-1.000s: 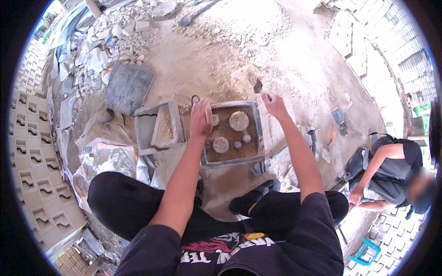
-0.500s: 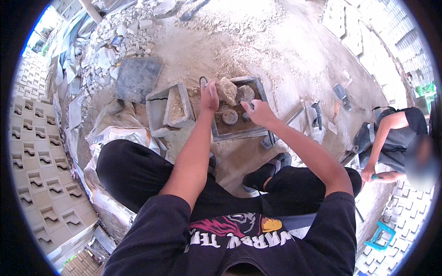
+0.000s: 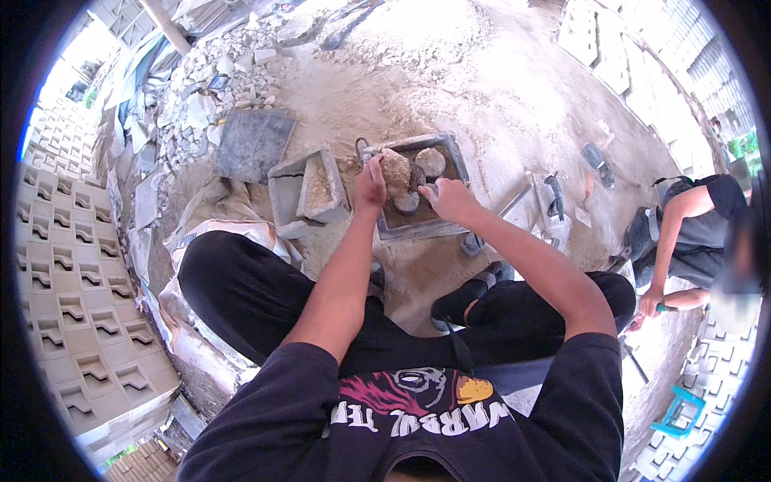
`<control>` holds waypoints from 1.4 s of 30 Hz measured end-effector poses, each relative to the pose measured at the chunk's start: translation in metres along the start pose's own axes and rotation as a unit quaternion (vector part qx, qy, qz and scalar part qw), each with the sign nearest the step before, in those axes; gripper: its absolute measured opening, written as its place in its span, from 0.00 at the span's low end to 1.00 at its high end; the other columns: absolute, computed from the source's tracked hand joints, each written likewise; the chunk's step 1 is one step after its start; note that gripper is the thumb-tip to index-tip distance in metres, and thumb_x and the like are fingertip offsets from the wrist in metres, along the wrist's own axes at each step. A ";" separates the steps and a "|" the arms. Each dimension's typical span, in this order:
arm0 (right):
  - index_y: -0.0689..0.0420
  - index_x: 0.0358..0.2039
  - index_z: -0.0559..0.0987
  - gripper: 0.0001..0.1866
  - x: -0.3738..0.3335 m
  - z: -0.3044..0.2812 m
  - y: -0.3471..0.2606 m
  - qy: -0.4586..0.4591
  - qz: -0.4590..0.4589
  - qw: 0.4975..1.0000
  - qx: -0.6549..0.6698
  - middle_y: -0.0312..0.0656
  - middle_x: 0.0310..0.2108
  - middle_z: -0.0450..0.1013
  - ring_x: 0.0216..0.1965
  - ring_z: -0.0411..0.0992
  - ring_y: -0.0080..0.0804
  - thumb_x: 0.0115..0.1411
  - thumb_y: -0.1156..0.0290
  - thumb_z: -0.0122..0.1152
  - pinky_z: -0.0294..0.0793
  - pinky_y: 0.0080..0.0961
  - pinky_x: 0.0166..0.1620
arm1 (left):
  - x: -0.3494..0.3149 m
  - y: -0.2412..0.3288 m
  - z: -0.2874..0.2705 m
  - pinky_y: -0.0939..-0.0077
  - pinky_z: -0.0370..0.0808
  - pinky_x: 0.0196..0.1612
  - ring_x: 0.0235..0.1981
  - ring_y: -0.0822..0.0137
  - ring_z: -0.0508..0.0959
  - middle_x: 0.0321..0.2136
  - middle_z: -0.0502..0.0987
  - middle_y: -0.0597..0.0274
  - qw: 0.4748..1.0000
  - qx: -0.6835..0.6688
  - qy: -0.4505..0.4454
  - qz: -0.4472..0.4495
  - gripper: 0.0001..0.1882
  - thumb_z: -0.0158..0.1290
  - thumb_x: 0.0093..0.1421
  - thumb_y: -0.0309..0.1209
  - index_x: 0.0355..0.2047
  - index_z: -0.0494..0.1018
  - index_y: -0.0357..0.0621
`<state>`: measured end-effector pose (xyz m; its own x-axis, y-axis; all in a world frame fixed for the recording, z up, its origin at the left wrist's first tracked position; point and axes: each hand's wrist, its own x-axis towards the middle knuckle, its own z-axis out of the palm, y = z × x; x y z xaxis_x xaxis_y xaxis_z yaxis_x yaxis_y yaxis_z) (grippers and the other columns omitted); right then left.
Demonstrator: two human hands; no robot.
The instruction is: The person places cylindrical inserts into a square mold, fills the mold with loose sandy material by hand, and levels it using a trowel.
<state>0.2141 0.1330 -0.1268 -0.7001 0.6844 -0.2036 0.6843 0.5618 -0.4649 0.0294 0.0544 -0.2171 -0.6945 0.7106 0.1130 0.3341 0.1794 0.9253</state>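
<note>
My left hand (image 3: 370, 186) is at the left side of a shallow grey tray (image 3: 426, 231), its fingers closed on a rough tan stone (image 3: 395, 170). At the tray's right side my right hand (image 3: 452, 199) is closed, its thumb toward the stone. A small dark piece (image 3: 418, 178) shows between the right fingers and the stone; its kind is unclear. Two roundish lumps lie in the tray: a pale one (image 3: 431, 163) toward the back and a greyer one (image 3: 405, 202) nearer me. A curved metal ring (image 3: 361, 146) shows just beyond my left fingertips.
Left of the tray stands a grey box (image 3: 301, 191) with a sandy block in it. A dark slab (image 3: 255, 145) lies behind it, near broken rubble (image 3: 197, 104). Tools (image 3: 554, 195) lie at right. Another person (image 3: 679, 241) sits at far right, by a blue stool (image 3: 679, 412).
My left hand and the rough stone have come slightly nearer to me. A dark piece now shows beside the stone. The whole view has shifted a little.
</note>
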 end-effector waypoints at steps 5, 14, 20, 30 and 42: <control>0.68 0.33 0.75 0.30 -0.014 -0.003 0.013 -0.024 -0.003 1.000 -0.013 0.64 0.29 0.74 0.37 0.74 0.62 0.63 0.47 0.50 0.72 0.50 0.41 | -0.010 0.015 -0.012 0.58 0.72 0.46 0.40 0.44 0.78 0.34 0.79 0.44 0.994 0.107 -0.027 -0.023 0.31 0.29 0.68 0.50 0.40 0.80 0.47; 0.63 0.39 0.77 0.28 -0.028 -0.052 0.023 -0.142 -0.075 0.981 -0.111 0.59 0.33 0.76 0.39 0.75 0.55 0.61 0.46 0.50 0.74 0.46 0.44 | -0.027 0.026 -0.035 0.64 0.75 0.41 0.29 0.53 0.81 0.24 0.80 0.48 0.973 0.157 -0.158 -0.054 0.35 0.33 0.65 0.56 0.27 0.82 0.42; 0.54 0.42 0.78 0.28 -0.009 -0.080 0.043 -0.159 -0.130 0.957 -0.207 0.49 0.34 0.77 0.38 0.75 0.50 0.58 0.41 0.51 0.73 0.45 0.43 | -0.029 0.040 -0.038 0.71 0.77 0.36 0.26 0.61 0.82 0.22 0.80 0.50 0.950 0.017 -0.285 -0.125 0.34 0.39 0.64 0.55 0.26 0.81 0.36; 0.54 0.38 0.78 0.25 -0.004 -0.113 0.106 -0.031 -0.252 0.927 -0.276 0.43 0.34 0.77 0.36 0.75 0.43 0.54 0.44 0.55 0.70 0.36 0.46 | -0.024 0.042 0.005 0.68 0.76 0.37 0.28 0.58 0.80 0.26 0.81 0.53 0.978 0.020 -0.197 -0.064 0.22 0.49 0.62 0.45 0.28 0.80 0.36; 0.60 0.28 0.75 0.23 -0.012 -0.089 0.132 0.160 -0.055 0.983 -0.065 0.53 0.19 0.73 0.25 0.74 0.55 0.57 0.48 0.57 0.72 0.46 0.30 | -0.069 0.019 0.056 0.44 0.41 0.67 0.68 0.53 0.48 0.64 0.54 0.48 0.879 0.384 -0.157 0.235 0.37 0.43 0.62 0.51 0.63 0.55 0.37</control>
<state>0.3314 0.2401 -0.1091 -0.6849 0.7164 0.1331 0.6433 0.6803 -0.3512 0.1197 0.0467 -0.2279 -0.1953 0.9599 0.2010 0.9526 0.1369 0.2717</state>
